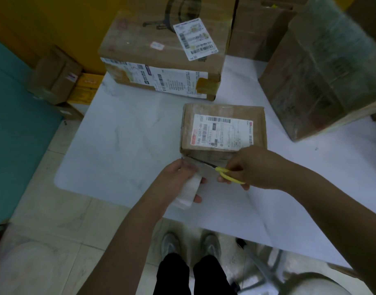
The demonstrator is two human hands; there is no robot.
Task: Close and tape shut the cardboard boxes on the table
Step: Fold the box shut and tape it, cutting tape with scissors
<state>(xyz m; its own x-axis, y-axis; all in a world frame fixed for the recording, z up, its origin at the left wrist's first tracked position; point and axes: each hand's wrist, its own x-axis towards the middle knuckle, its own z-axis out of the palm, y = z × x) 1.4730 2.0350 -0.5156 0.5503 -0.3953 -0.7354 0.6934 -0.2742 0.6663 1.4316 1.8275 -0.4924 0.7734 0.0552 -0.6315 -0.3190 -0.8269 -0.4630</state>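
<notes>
- You stand at a white table (pixel 123 135), looking down at your two bare hands near its front edge.
- A small cardboard box (pixel 259 128) sits closed on the table just beyond your hands, with a white shipping label (pixel 223 133) on its top face.
- Your left hand (pixel 178 177) has its fingers curled round a roll of clear tape (pixel 188 194), held just in front of the small box.
- A strip of tape (pixel 204 170) stretches from the lower front of the small box to the roll.
- Your right hand (pixel 253 167) grips yellow-handled scissors (pixel 220 169), with fingers through the handles. The dark blades lie across the strip, pointing left towards the box's lower front corner.
- Whether the blades are apart or together cannot be made out.
- A larger cardboard box (pixel 161 50) stands closed at the back of the table, well apart from the small one, and carries several labels.
- Another large box (pixel 323 71) stands at the right, its surface shiny with clear wrapping or tape.
- More boxes (pixel 55 75) rest on the floor to the left of the table.
- Your grey shoes (pixel 170 243) and dark trousers show below, on a pale tiled floor.
</notes>
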